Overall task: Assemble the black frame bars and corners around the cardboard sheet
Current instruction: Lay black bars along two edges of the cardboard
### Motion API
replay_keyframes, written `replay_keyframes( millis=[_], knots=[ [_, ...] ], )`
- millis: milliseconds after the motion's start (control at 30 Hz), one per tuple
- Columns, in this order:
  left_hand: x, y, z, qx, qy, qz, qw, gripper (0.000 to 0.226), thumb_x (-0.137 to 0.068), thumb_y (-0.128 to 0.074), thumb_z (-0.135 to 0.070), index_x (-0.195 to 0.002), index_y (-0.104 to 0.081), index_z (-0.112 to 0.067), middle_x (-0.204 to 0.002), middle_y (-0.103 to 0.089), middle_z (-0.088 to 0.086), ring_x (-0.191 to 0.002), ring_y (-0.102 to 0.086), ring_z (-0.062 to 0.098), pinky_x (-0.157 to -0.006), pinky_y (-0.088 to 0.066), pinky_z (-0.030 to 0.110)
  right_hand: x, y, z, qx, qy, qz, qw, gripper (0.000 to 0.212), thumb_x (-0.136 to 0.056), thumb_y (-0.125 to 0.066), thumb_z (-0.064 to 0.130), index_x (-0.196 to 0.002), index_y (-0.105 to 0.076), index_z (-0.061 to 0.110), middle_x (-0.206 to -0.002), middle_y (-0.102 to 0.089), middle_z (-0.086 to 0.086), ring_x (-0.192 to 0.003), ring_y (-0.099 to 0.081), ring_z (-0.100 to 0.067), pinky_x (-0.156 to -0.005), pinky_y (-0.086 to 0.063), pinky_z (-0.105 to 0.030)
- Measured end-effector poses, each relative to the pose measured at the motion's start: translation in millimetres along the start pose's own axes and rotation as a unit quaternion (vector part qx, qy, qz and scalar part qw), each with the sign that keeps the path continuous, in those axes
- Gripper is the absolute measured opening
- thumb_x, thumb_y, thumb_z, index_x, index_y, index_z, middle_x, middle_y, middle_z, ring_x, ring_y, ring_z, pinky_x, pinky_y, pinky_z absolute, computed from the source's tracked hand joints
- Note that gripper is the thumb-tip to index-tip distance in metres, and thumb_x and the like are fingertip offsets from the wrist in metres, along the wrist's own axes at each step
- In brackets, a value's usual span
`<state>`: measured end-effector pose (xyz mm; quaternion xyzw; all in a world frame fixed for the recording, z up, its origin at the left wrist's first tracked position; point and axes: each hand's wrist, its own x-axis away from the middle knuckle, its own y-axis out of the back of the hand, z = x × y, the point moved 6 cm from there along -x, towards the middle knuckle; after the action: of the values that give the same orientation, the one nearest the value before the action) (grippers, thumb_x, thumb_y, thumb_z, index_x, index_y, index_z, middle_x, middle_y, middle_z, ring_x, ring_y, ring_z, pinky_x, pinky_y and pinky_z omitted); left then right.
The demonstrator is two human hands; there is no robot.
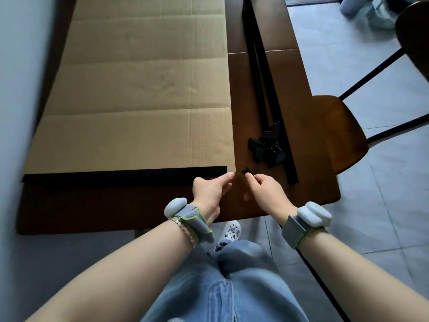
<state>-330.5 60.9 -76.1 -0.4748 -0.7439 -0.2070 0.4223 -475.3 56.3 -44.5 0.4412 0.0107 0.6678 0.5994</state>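
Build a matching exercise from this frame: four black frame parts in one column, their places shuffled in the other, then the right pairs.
Things
1. lone black bar
2. bundle of black bars
3. pile of corner pieces
4. single corner piece

Places
A. pinched in the right hand
B. on the table, right of the cardboard sheet, running away from the camera
C. along that sheet's near edge
D. beside the near end of the bundle

Pairs: 1-C, 2-B, 3-D, 4-A
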Motion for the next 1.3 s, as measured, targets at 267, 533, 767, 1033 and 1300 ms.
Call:
replay_keyframes(
  millis=[267, 533, 767, 1033, 1300],
  knots=[
    [14.5, -3.6, -9.8, -0.022, -0.066, -0.045, 0.997, 0.077, -0.048, -0.086, -0.024, -0.103, -0.055, 0.018, -0.084, -0.063, 0.019, -0.066, -0.062, 0.017, -0.062, -0.057, 0.028, 5.7, -7.7, 3.8, 0.052, 0.027, -0.046, 0.997, 0.038, -0.095, -0.042, 0.041, -0.085, -0.062, 0.01, -0.085, -0.071, -0.011, -0.087, -0.063, -0.029, -0.076, -0.049, -0.037],
    [6.7, 0.9, -5.9, -0.091, -0.11, -0.075, 0.987, 0.096, -0.023, -0.076, -0.05, -0.1, -0.058, 0.005, -0.098, -0.066, 0.021, -0.093, -0.067, 0.033, -0.082, -0.056, 0.051, 9.1, -12.5, 12.9, 0.043, 0.007, -0.056, 0.997, 0.042, -0.095, -0.039, 0.043, -0.084, -0.06, 0.009, -0.087, -0.071, -0.012, -0.088, -0.063, -0.032, -0.074, -0.049, -0.037],
    [16.0, -1.5, -8.2, -0.118, -0.085, -0.082, 0.986, 0.075, -0.041, -0.082, -0.039, -0.099, -0.056, 0.0, -0.097, -0.066, 0.017, -0.091, -0.066, 0.03, -0.084, -0.055, 0.048, 17.5, -10.4, 28.0, 0.141, -0.011, -0.075, 0.987, 0.041, -0.098, -0.036, 0.039, -0.11, -0.055, 0.006, -0.112, -0.063, -0.018, -0.106, -0.058, -0.038, -0.077, -0.043, -0.036],
    [12.2, -7.1, -6.1, 0.043, 0.033, 0.038, 0.998, 0.016, -0.088, -0.06, -0.025, -0.088, -0.057, -0.009, -0.07, -0.065, 0.009, -0.068, -0.063, 0.021, -0.07, -0.053, 0.032, 23.4, -15.1, 38.9, 0.168, -0.02, -0.068, 0.983, 0.039, -0.099, -0.036, 0.034, -0.108, -0.052, 0.001, -0.112, -0.062, -0.02, -0.104, -0.058, -0.039, -0.079, -0.046, -0.038],
    [-1.9, -14.8, -19.1, 0.06, 0.083, 0.084, 0.991, 0.019, -0.092, -0.056, -0.033, -0.086, -0.055, -0.015, -0.081, -0.064, 0.009, -0.07, -0.062, 0.018, -0.064, -0.056, 0.029, 14.4, -12.2, 35.8, -0.002, -0.007, -0.025, 1.0, 0.015, -0.091, -0.035, 0.009, -0.088, -0.049, 0.006, -0.084, -0.051, -0.018, -0.077, -0.051, -0.032, -0.065, -0.036, -0.031]
  ],
)
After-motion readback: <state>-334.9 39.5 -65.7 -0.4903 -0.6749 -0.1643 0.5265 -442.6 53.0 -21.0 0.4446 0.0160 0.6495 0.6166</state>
